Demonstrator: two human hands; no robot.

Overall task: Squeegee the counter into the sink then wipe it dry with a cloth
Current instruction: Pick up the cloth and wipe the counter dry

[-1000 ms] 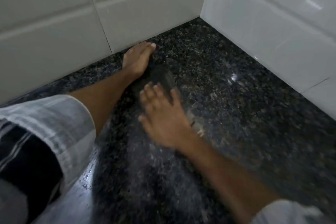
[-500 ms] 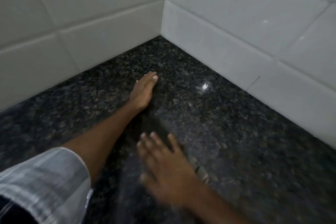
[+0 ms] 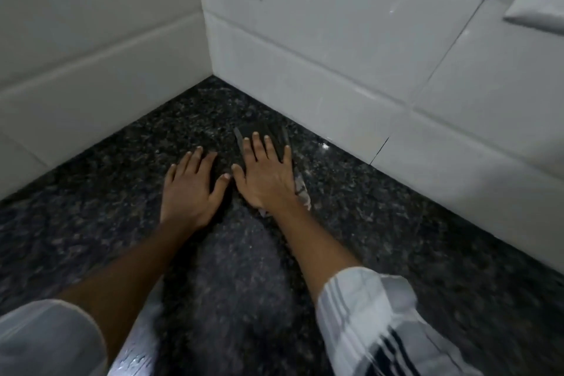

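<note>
Cloth (image 3: pixel 268 134), dark and thin, lies flat on the worktop (image 3: pixel 396 238) near its back corner, pinned under the spread right hand (image 3: pixel 265 174), while the left hand (image 3: pixel 190 185) rests open and flat just beside it, holding nothing. It looks soft, light and limp, likely to bunch, so broad palm pressure suits it better than a pinch. Tiled walls (image 3: pixel 335 49) close two sides; open room lies toward the near edge.
</note>
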